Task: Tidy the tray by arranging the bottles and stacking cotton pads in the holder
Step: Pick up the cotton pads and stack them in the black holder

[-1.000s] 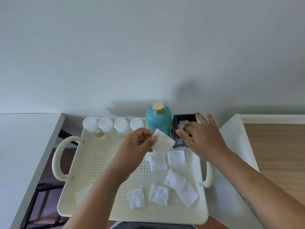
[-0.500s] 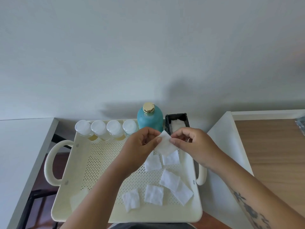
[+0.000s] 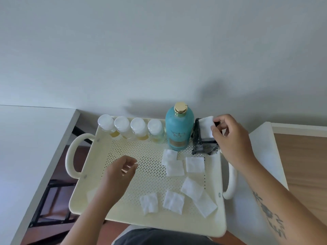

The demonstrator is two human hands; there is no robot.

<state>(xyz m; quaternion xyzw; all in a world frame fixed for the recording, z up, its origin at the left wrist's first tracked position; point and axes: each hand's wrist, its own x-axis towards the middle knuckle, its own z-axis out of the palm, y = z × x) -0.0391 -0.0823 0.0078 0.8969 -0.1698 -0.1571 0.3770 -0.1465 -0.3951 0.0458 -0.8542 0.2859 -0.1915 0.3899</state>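
Observation:
A cream perforated tray [image 3: 152, 218] carries several small clear bottles [image 3: 138, 129] with white caps in a row along its far edge. Beside them stands a tall teal bottle [image 3: 178, 131] with a gold cap, then a black holder [image 3: 203, 145] in the far right corner. My right hand [image 3: 230, 138] pinches a white cotton pad [image 3: 206, 126] over the holder's open top. My left hand [image 3: 120, 175] hovers over the tray's middle, fingers loosely curled, holding nothing. Several square cotton pads [image 3: 174, 167] lie loose on the tray's right and near parts.
A white table [image 3: 26, 147] stands to the left and a white-edged wooden surface [image 3: 300, 165] to the right. The tray has looped handles [image 3: 70, 156] on both sides. A plain wall rises right behind the tray.
The pad passed from my left hand to my right hand, which carried it right and back to the holder. My left hand let go and dropped toward the tray's middle.

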